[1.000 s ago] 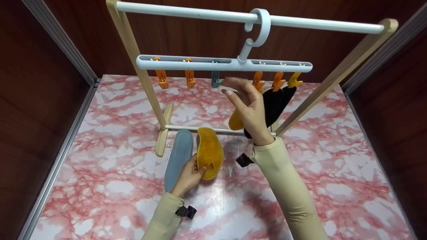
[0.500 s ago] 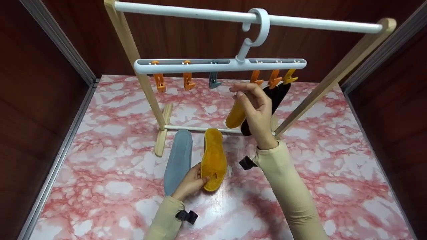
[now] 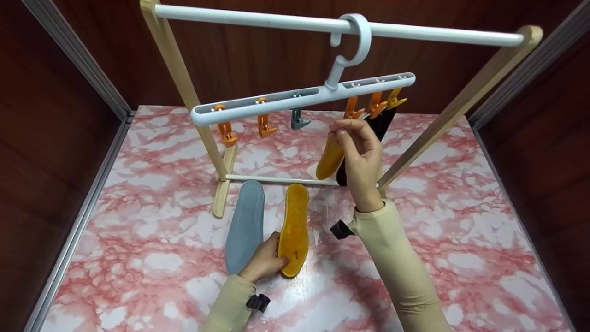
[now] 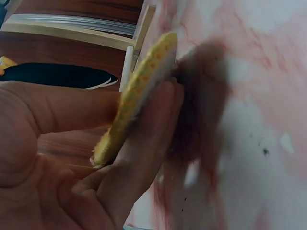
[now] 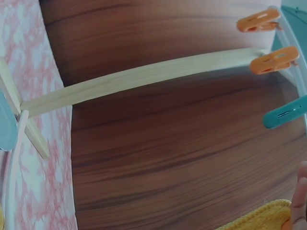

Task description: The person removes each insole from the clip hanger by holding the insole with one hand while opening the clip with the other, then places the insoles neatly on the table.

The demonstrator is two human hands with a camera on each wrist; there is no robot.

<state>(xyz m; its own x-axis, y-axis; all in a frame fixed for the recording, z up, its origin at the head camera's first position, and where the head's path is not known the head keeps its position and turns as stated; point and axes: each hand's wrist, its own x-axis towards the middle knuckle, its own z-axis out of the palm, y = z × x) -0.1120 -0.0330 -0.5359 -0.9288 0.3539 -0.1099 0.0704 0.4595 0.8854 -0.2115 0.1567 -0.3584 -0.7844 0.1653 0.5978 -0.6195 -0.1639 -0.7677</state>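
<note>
Pinching loose yellow insole [image 3: 295,212] in left hand [image 3: 265,260]; grey insole [image 3: 244,226] just left of that grip. Above and right of it, right hand [image 3: 364,161] curled beside hanging yellow insole [image 3: 327,163]; cannot tell whether holding it. Versus last frames: white hanger [image 3: 244,112] swung askew, left end lower in view. Likely effect: free clips [image 3: 298,122] angled differently above left grip, loose insole still unclipped. Dark mark [image 3: 296,255] near grip, illegible; no brand readable.

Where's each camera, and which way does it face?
Head: on the head, forward and down at the hanger; left hand, right hand and forearms show.
Left wrist: worn there, facing the yellow insole; left hand shows.
Right wrist: worn there, facing orange clips; fingers show lower right.
Shared, head and right wrist: teal clip.
</note>
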